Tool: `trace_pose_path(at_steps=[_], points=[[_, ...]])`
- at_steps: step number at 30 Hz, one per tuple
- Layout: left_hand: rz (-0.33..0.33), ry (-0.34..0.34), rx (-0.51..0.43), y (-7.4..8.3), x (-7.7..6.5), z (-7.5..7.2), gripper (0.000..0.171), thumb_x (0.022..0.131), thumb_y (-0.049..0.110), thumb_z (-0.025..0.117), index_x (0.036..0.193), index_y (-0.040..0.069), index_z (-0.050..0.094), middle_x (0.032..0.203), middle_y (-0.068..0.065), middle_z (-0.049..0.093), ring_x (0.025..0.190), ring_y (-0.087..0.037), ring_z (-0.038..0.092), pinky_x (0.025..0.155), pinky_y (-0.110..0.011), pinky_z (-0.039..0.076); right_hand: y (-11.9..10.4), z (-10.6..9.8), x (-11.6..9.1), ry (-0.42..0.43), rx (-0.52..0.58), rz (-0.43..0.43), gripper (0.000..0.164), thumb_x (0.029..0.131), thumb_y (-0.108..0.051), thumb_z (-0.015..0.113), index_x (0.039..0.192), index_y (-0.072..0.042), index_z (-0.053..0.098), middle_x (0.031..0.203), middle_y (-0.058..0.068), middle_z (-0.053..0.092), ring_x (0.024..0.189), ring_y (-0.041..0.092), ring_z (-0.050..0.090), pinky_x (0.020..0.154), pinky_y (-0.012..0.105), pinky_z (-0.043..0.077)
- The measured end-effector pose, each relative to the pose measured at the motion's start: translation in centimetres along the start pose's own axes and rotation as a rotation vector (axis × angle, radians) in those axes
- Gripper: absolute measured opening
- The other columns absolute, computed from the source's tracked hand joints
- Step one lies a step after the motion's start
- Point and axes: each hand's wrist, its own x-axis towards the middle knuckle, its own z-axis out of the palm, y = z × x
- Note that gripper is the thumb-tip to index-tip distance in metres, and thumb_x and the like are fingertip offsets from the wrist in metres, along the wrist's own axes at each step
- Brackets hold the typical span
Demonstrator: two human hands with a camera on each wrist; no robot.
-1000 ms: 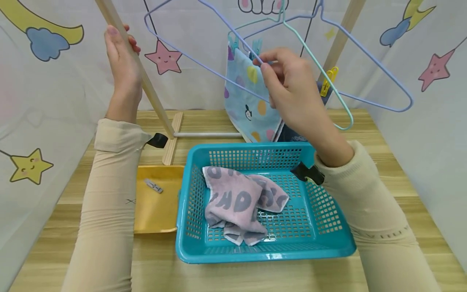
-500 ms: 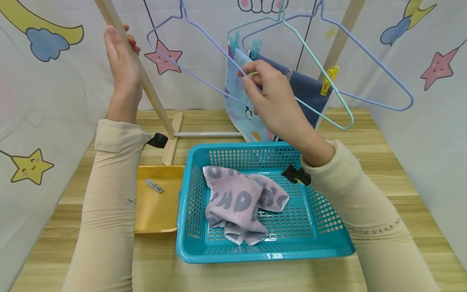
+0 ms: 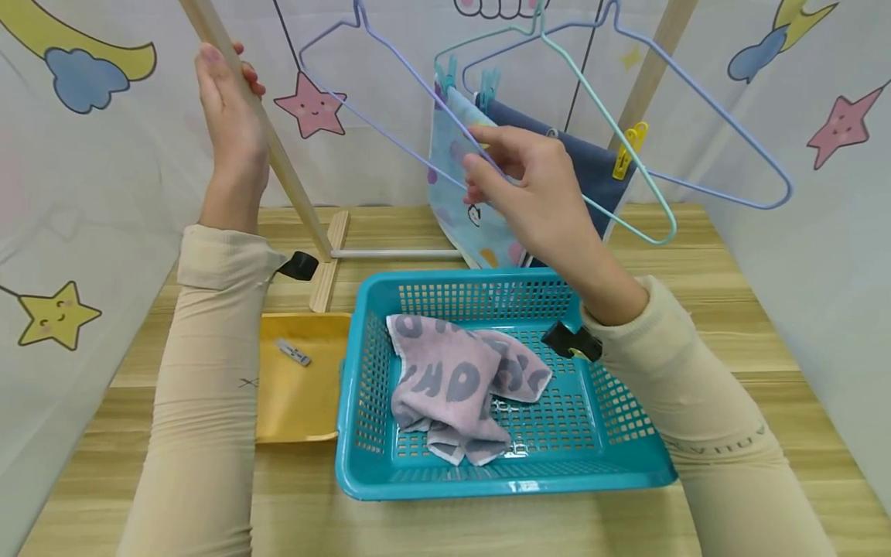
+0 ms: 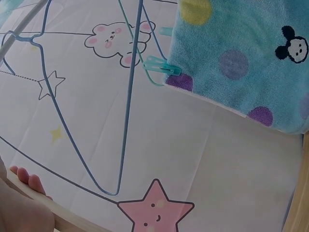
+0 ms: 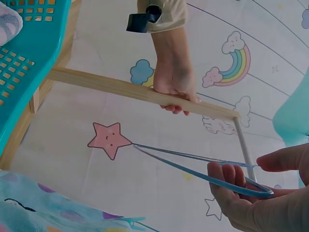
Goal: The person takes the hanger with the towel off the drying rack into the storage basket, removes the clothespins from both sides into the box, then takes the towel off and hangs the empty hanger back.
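Observation:
My left hand (image 3: 233, 128) holds the upright wooden post (image 3: 281, 158) of a drying rack, its fingertips curled round the far side. My right hand (image 3: 525, 174) is at the right end of a purple-blue clothes hanger (image 3: 404, 66), with thumb and curled fingers about the wire. In the right wrist view that hanger's wire (image 5: 193, 170) runs across my fingers. No cloth is on this hanger. Behind it hang a light-blue spotted towel (image 3: 448, 155) and a dark blue cloth (image 3: 592, 166), held with clothespins. The hanger's hook top is out of the head view.
A teal basket (image 3: 511, 487) stands in front with a crumpled pink-and-grey towel (image 3: 445, 375). Left of it, a yellow tray (image 3: 299, 410) holds a grey clothespin (image 3: 293, 352). Mint (image 3: 585, 85) and blue (image 3: 717, 93) hangers are at the right, with a yellow clothespin (image 3: 629, 151).
My right hand first moved down and left with the hanger, uncovering the dark blue cloth. Then hand and hanger shifted slightly right. My left hand stayed on the post.

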Motion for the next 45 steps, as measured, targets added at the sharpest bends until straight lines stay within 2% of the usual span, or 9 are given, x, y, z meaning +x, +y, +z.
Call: trace_pose_path(at_steps=[6,13,18,22,25,31,34,38,45], points=[[-0.01,0.007,-0.008,0.0,0.0,-0.2,0.033,0.112,0.033,0.016,0.124,0.022,0.045,0.096,0.006,0.039,0.092,-0.005,0.04,0.089,-0.016,0.033,0.2,-0.2,-0.8,0.074,-0.121,-0.09,0.032,0.101,-0.014,0.06,0.131,-0.003,0.065,0.113,0.012,0.068,0.103,0.017,0.066,0.096,0.031,0.057],[-0.016,0.008,-0.002,0.1,0.0,-0.5,0.034,0.112,0.034,0.016,0.124,0.022,0.046,0.096,0.005,0.04,0.093,-0.005,0.041,0.089,-0.016,0.032,0.1,-1.2,-1.7,0.164,-0.182,-0.147,0.024,0.101,-0.013,0.06,0.119,-0.001,0.071,0.106,0.012,0.069,0.091,0.01,0.065,0.079,0.015,0.051],[-0.022,0.004,0.003,0.1,-0.1,-0.6,0.034,0.112,0.034,0.016,0.125,0.023,0.045,0.097,0.006,0.04,0.094,-0.005,0.041,0.09,-0.016,0.032,0.3,-2.1,-2.4,0.243,-0.203,-0.241,0.021,0.099,-0.007,0.062,0.113,0.006,0.069,0.105,0.014,0.069,0.089,0.004,0.063,0.085,0.013,0.053],[-0.027,0.001,0.012,0.1,-0.2,-0.6,0.034,0.112,0.035,0.016,0.126,0.023,0.045,0.097,0.006,0.04,0.095,-0.005,0.041,0.092,-0.017,0.032,0.2,-3.3,-2.8,0.346,-0.338,-0.342,0.02,0.098,-0.008,0.062,0.11,0.007,0.068,0.106,0.018,0.069,0.095,0.017,0.066,0.089,0.014,0.052],[-0.029,0.0,0.013,0.1,-0.2,-0.6,0.034,0.111,0.035,0.016,0.126,0.023,0.045,0.097,0.006,0.04,0.095,-0.005,0.041,0.092,-0.018,0.032,0.2,-4.6,-2.9,0.413,-0.508,-0.373,0.024,0.1,-0.012,0.061,0.114,0.007,0.066,0.11,0.023,0.067,0.1,0.03,0.065,0.088,0.023,0.051],[-0.034,0.01,-0.002,0.1,0.0,-0.7,0.036,0.111,0.035,0.016,0.126,0.023,0.046,0.097,0.006,0.04,0.093,-0.005,0.041,0.091,-0.016,0.033,0.7,-6.5,-2.9,0.369,-0.642,-0.183,0.039,0.101,-0.014,0.059,0.134,0.005,0.054,0.113,0.028,0.059,0.104,0.041,0.058,0.09,0.044,0.046],[-0.023,0.005,-0.003,0.0,0.0,-0.7,0.037,0.111,0.034,0.015,0.127,0.022,0.046,0.096,0.006,0.04,0.092,-0.005,0.041,0.09,-0.016,0.032,1.1,-7.0,-2.7,0.301,-0.632,-0.072,0.043,0.102,-0.016,0.059,0.141,0.001,0.05,0.113,0.025,0.06,0.101,0.037,0.056,0.082,0.034,0.043],[-0.027,0.003,-0.011,0.1,0.0,-0.7,0.037,0.111,0.035,0.015,0.128,0.022,0.046,0.096,0.006,0.04,0.092,-0.005,0.041,0.09,-0.016,0.032,1.7,-7.5,-2.3,0.236,-0.622,-0.014,0.042,0.103,-0.02,0.056,0.142,-0.004,0.051,0.106,0.02,0.065,0.074,0.026,0.052,0.061,0.02,0.034],[-0.037,0.007,0.012,0.2,-0.2,-0.6,0.035,0.111,0.035,0.016,0.127,0.023,0.045,0.097,0.006,0.041,0.094,-0.005,0.041,0.091,-0.017,0.032,2.0,-7.8,-2.1,0.201,-0.54,0.043,0.039,0.105,-0.028,0.052,0.134,-0.003,0.057,0.083,0.015,0.063,0.046,0.002,0.043,0.042,0.017,0.031]])
